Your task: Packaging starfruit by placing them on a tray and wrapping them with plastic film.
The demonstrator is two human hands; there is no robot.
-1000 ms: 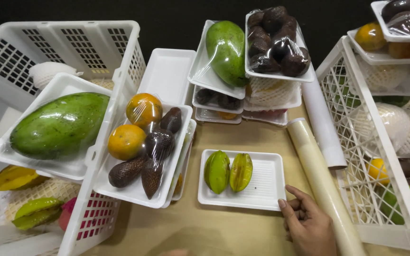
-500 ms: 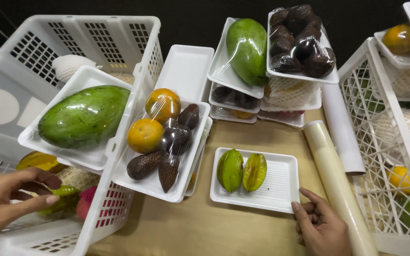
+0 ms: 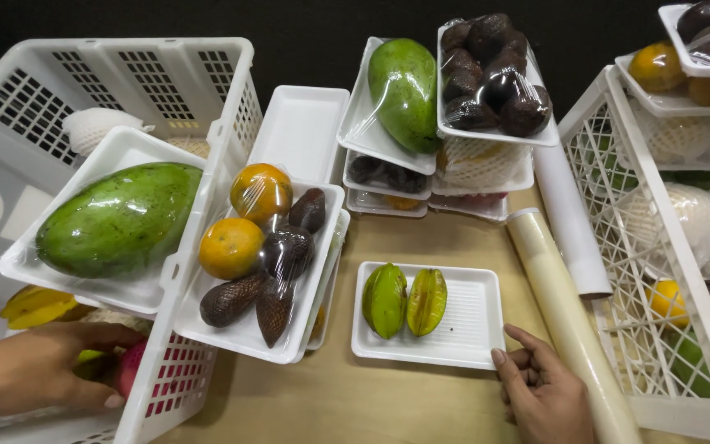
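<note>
White foam tray (image 3: 470,329) with two green starfruit (image 3: 405,301) touched by the right hand's (image 3: 546,393) loosely spread grip; left hand (image 3: 39,370) cups a pink fruit (image 3: 129,367) in the basket (image 3: 199,271)

Single head cam, looking steeply down at desk (image 3: 371,403) from close range, facing forward toward dark back wall; hands (image 3: 548,395) at bottom edge.

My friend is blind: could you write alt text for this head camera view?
A right hand steadies a white tray holding two green starfruits, while the left hand reaches into a white basket among wrapped fruit trays.
</note>
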